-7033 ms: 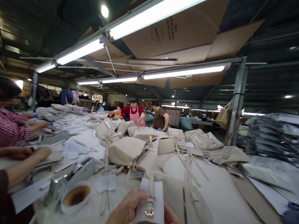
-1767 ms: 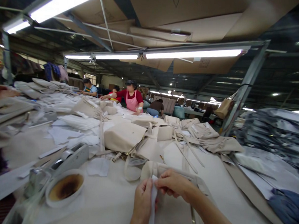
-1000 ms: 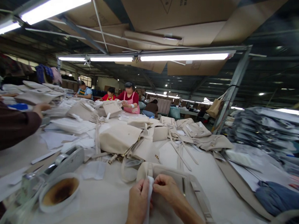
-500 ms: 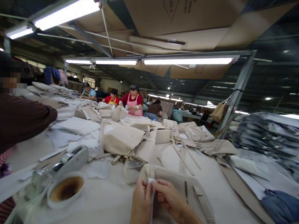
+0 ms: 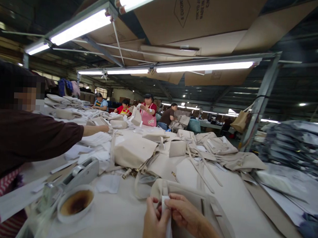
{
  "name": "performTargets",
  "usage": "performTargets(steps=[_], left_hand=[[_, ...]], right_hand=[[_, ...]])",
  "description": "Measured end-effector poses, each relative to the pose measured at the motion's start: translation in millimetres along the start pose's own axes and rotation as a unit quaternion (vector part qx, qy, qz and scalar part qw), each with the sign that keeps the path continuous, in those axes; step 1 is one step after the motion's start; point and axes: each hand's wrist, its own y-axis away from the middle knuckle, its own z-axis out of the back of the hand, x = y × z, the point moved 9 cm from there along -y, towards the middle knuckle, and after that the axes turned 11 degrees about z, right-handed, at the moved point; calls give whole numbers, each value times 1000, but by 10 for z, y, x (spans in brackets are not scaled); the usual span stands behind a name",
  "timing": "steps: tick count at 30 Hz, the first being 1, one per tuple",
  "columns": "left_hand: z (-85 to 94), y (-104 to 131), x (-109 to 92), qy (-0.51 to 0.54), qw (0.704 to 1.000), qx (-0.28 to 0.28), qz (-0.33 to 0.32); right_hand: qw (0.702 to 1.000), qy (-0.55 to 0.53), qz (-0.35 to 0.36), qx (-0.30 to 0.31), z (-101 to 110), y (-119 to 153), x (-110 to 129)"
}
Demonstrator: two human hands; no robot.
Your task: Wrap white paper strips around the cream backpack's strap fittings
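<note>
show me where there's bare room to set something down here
Two patches look bare: the pale surface between the bowl and left hand, and the stretch from the nearest bag to the brown sheet on the right. It's crowded in the middle, heaped with beige bags, and at left, with the tape dispenser and loose papers.

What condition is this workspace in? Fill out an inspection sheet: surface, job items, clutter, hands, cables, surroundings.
Surface: pale tabletop, heaped with bags farther back.
Job items: beige bag; white paper at its strap.
Clutter: tape dispenser; white bowl, brown inside; loose paper sheet.
Hands: left hand and right hand both pinch the white paper.
Cables: nothing seen.
Surroundings: co-worker's arm stretched in from the left; fluorescent tube overhead.
</note>
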Motion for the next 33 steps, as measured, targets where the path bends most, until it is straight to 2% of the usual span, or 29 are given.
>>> performTargets(steps=[3, 8, 11, 14, 16, 21, 29, 33], left_hand=[[10, 77, -70, -13, 998, -30, -55], [-58, 104, -103, 26, 1000, 11, -10], [-43, 85, -124, 64, 996, 43, 52], [-33, 58, -20, 139, 975, 72, 160], [-45, 41, 19, 169, 963, 88, 191], [0, 26, 26, 141, 971, 62, 184], [46, 110, -135, 76, 984, 49, 152], [86, 99, -146, 95, 985, 31, 141]], right_hand=[[1000, -18, -20, 9, -5, 17, 12], [991, -126, -51, -16, 48, -5, -157], [989, -136, -62, -16, 84, -16, -220], [993, -111, -44, 2, 92, -6, -180], [995, -89, -36, 10, 90, 7, -157], [997, -58, -34, 26, 56, 3, -161], [997, -56, -26, 35, 48, -8, -187], [997, -64, -26, 38, 69, -4, -205]])
